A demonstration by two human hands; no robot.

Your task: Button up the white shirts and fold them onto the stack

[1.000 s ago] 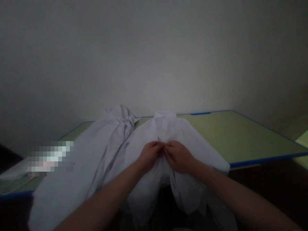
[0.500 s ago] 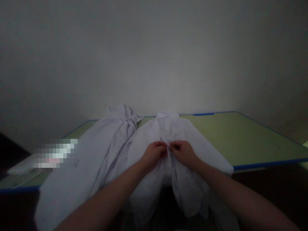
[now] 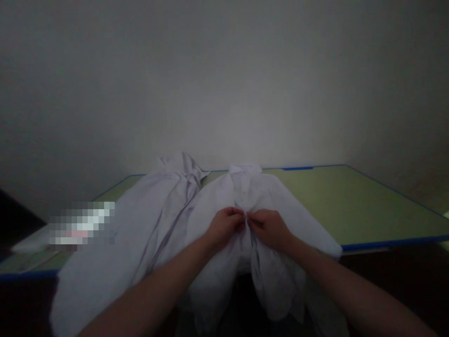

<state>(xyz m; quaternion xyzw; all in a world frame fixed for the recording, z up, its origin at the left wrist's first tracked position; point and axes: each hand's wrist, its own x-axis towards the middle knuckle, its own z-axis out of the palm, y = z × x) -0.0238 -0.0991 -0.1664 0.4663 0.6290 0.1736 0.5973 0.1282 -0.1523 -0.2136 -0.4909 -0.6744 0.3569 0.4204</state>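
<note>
The left hand (image 3: 224,227) and right hand (image 3: 270,228) pinch, fingertips closed, the front edges of the white cotton shirt (image 3: 284,199), which lies mid-way across the green blue-edged table (image 3: 368,206). The front appears joined beyond the hands; the near portion gapes, unfastened.

white shirt (image 3: 273,201): thin cloth, matt, creased | second garment (image 3: 140,224): pale cloth, matt, wrinkled | table (image 3: 368,206): smooth green top, matt, blue edging

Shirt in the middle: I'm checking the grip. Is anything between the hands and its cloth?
Nothing visible. The left hand and right hand both pinch the shirt at its front; the other shirt lies to its left.
</note>
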